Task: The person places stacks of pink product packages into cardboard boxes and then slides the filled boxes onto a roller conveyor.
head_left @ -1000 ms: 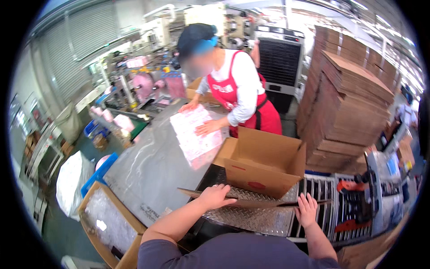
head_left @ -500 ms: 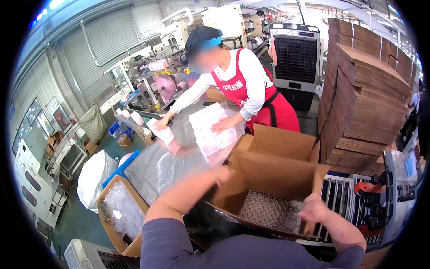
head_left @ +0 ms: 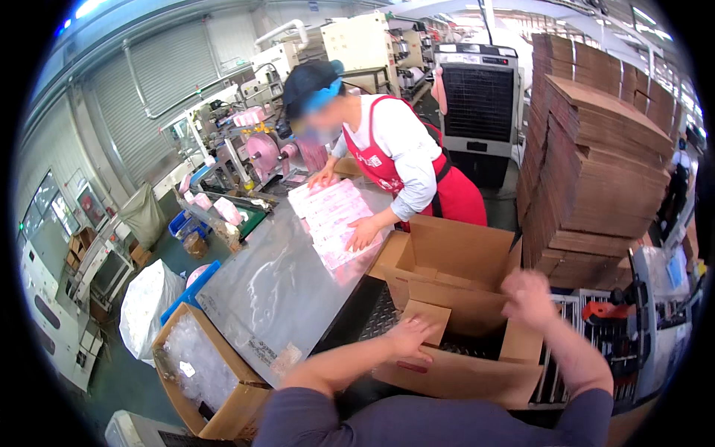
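In front of me an open cardboard box (head_left: pixel 469 376) stands with its flaps up; a dark patterned surface shows through its open middle. Over its left flap lies my left hand (head_left: pixel 412 338), fingers spread and open. My right hand (head_left: pixel 527 296) is at the box's far right corner, touching or close to the cardboard; motion blur smears its fingers. Just beyond stands a second open cardboard box (head_left: pixel 458 246). Across the metal table (head_left: pixel 261 287), a co-worker in a red apron (head_left: pixel 462 186) rests both hands on flat pink-and-white packs (head_left: pixel 339 216).
A carton of clear plastic (head_left: pixel 197 365) stands at the lower left beside a white sack (head_left: pixel 149 305). Tall stacks of flat cardboard (head_left: pixel 596 171) rise at the right, next to a roller conveyor (head_left: pixel 570 328). A black-fronted air cooler (head_left: pixel 477 104) stands behind the co-worker.
The near box has been lowered, and its left flap now shows under my left hand. My right hand has moved up and away. The co-worker's reaching hand has drawn back to the packs.
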The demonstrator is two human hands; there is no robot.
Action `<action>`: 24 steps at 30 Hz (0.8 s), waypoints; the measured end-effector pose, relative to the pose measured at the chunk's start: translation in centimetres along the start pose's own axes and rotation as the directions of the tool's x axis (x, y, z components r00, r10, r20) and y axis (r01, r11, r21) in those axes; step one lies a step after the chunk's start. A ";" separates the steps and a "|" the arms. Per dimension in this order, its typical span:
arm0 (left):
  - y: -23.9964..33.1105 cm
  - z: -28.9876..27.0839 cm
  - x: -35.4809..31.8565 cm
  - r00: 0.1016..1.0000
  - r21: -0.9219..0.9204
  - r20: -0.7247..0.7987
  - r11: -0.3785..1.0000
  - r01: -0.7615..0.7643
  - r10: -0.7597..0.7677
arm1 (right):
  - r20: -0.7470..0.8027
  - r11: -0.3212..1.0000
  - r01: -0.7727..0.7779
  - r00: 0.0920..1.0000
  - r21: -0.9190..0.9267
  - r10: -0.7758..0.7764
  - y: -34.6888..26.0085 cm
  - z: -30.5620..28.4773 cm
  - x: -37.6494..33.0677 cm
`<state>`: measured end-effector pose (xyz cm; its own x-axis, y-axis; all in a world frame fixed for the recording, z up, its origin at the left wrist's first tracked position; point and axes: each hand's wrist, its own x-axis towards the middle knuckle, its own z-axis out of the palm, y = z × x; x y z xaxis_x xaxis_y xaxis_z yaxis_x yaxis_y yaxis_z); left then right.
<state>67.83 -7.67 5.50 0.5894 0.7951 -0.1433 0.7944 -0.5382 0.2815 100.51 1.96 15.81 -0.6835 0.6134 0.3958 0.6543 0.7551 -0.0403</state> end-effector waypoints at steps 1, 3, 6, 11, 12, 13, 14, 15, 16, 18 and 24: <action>0.1 1.4 0.4 0.997 0.081 -0.073 0.997 0.011 -0.005 | -0.038 0.990 -0.063 0.998 -0.123 0.058 2.5 1.6 -1.4; 1.3 5.7 2.5 0.972 0.209 -0.237 0.977 0.047 0.004 | 0.480 0.954 -0.262 0.862 0.143 0.165 7.4 5.6 -5.0; 4.4 7.0 2.8 0.971 0.360 -0.238 0.931 0.052 0.038 | 0.647 0.975 -0.187 0.760 0.122 0.065 1.0 9.7 -12.1; -7.0 9.2 -0.8 0.953 -0.014 -0.092 0.957 0.290 -0.290 | 0.353 0.917 -0.391 0.872 0.083 0.340 -1.7 8.4 -8.7; -8.6 8.1 -2.2 0.852 -0.218 -0.227 0.877 0.428 -0.472 | 0.157 0.884 -0.425 0.903 0.192 0.400 -0.9 8.1 -8.7; -11.9 9.1 -3.9 0.747 -0.330 -0.272 0.788 0.520 -0.607 | 0.104 0.764 -0.513 0.849 0.392 0.517 -0.1 8.8 -9.1; -13.3 5.0 -4.2 0.697 -0.373 -0.138 0.689 0.621 -0.703 | 0.064 0.593 -0.576 0.746 0.562 0.663 1.4 10.0 -10.4; -15.3 3.3 -4.6 0.570 -0.567 0.097 0.426 0.705 -0.816 | 0.162 0.410 -0.678 0.613 0.610 0.774 3.7 14.5 -13.4; -15.8 2.8 -4.8 0.538 -0.662 0.146 0.323 0.677 -0.830 | 0.271 0.205 -0.746 0.463 0.634 0.844 4.5 19.1 -17.3; -16.4 3.7 -5.8 0.474 -0.747 0.216 0.168 0.643 -0.853 | 0.696 -0.374 -0.698 0.248 0.611 0.674 -0.1 22.9 -22.3; -16.3 12.3 -3.2 0.650 -0.787 0.616 -0.377 0.488 -0.444 | 0.772 -0.649 -0.417 0.349 0.636 0.532 -3.1 12.8 -22.1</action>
<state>54.82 -4.92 -10.32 0.1211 0.5836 -0.8029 -0.1277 0.8113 0.5705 109.41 -10.99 -4.55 -0.1404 0.7940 -0.5915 -0.3457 -0.5991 -0.7222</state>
